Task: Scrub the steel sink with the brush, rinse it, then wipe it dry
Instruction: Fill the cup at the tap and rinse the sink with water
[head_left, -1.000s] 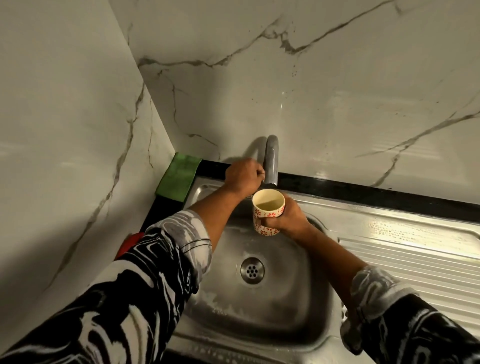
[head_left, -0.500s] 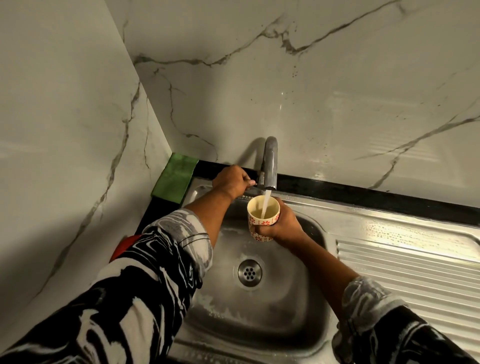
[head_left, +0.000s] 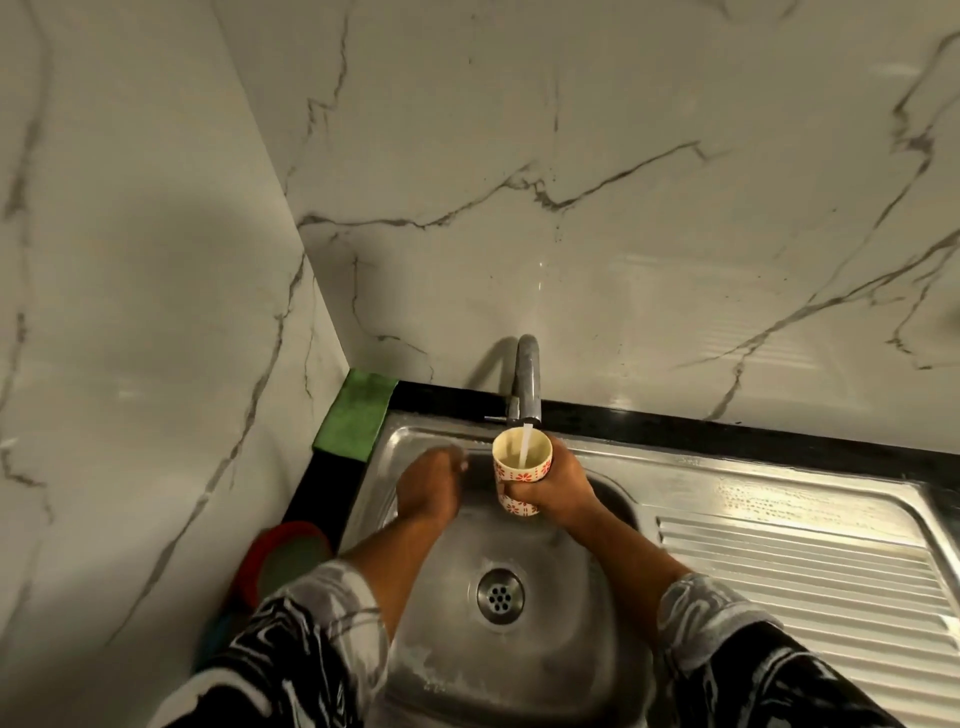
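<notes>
Left grip (head_left: 428, 486) blurred beside cup (head_left: 511, 473)

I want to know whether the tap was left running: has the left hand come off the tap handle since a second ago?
Yes. The left hand has left the tap handle and dropped down-left of it, nearer the camera, over the sink basin.

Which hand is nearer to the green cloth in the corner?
Left. The left hand is over the sink, just right of the green cloth; the right hand holds the cup under the tap, farther right.
</notes>
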